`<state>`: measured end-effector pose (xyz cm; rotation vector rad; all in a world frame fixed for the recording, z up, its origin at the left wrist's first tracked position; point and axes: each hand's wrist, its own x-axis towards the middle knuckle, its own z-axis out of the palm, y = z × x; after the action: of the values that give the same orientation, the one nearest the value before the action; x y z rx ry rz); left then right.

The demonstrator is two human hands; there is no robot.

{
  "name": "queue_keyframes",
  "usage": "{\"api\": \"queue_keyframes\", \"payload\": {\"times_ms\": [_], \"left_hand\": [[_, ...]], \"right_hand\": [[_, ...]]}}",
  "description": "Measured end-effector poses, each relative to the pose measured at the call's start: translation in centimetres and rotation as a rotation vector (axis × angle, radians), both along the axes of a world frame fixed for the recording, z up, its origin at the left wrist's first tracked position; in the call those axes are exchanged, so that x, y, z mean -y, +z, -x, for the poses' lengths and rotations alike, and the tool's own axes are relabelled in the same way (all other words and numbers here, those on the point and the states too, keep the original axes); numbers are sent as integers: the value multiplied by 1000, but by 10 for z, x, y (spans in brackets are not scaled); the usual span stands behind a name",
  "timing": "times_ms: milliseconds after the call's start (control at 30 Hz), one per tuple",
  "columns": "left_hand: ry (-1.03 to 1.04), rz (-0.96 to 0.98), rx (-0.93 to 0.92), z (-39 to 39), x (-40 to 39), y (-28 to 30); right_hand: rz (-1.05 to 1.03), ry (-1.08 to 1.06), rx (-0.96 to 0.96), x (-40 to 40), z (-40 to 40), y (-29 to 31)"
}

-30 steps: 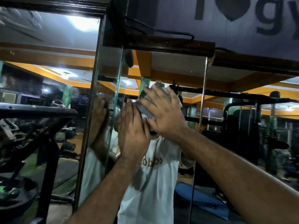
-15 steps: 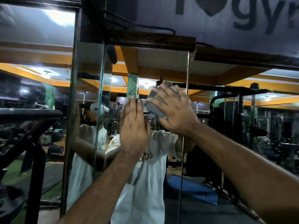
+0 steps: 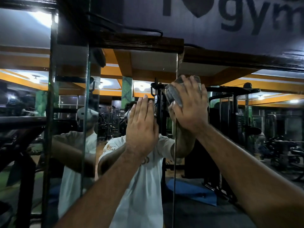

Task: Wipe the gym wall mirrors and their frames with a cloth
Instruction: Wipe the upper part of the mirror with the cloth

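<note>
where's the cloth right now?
Head view, right of centre: the grey cloth is pressed flat on the mirror under the right hand, at the vertical panel seam, with the left hand beside it.

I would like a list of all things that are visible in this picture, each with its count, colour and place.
mirror panels: at least three, reflecting the gym, across the wall ahead
wooden frame: one, dark brown, along the top of the mirrors
banner: one, grey with dark letters "gym" and a heart, top right
cable: one, black, above the frame
cloth: one, grey, pressed on the glass under the right hand
black bar: one, left edge, in front of the mirror
left hand: one, flat and open on the middle mirror
right hand: one, spread over the cloth, at the seam between two panels
</note>
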<state>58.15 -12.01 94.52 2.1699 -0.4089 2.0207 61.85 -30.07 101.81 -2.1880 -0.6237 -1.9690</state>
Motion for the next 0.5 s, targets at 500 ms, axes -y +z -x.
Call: {"api": "queue_keyframes", "payload": {"times_ms": [500], "left_hand": [[-50,-15,28,-3,54,25]], "right_hand": [[-30,30,15,33,-6,-13]]}}
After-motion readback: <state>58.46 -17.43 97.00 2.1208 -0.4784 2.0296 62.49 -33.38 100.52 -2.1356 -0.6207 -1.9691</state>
